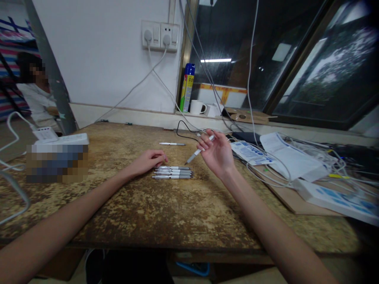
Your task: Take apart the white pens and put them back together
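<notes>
Several white and grey pens [173, 172] lie side by side on the worn wooden table [160, 213]. Just left of them, my left hand [153, 159] rests at their upper left ends with its fingers curled; whether it grips anything is hidden. My right hand [214, 152], palm turned up, holds one white and grey pen [194, 156] between its fingers, tip slanting down to the left above the row's right end. Another pen [172, 144] lies alone farther back.
On the right are papers [291, 156], tangled cables and a white box [334, 199]. A power strip [72, 140] sits on the left. Along the sill stand a spray can [187, 88] and a white mug [197, 107]. A person [37, 92] is at the far left.
</notes>
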Demonstrator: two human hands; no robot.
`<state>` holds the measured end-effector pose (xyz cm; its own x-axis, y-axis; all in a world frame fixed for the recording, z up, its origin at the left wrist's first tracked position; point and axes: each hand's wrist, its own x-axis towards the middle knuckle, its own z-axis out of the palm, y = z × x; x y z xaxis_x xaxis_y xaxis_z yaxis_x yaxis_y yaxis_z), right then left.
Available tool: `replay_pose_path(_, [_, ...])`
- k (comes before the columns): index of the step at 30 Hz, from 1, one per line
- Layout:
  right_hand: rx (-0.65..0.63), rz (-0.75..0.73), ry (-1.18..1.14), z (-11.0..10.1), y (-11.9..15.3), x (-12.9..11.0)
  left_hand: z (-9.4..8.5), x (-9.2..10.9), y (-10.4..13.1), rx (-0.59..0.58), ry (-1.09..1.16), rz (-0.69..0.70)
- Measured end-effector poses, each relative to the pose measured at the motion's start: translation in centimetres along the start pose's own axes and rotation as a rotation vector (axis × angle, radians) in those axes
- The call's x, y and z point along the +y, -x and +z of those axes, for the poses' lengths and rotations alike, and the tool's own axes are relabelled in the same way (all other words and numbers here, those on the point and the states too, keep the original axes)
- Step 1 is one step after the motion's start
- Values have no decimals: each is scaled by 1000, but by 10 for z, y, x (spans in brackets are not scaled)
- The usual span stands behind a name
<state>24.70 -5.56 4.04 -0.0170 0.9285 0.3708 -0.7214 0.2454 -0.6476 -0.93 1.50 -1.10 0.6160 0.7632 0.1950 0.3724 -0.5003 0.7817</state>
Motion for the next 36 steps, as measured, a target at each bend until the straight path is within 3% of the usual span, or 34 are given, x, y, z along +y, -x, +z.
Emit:
replay_pose_path(29, [-14, 6, 138, 3, 1, 4, 0, 3, 2, -14, -70, 16])
replay_pose_path(36, [-50, -103, 414, -5, -3, 20, 0, 4, 2, -27, -60, 18])
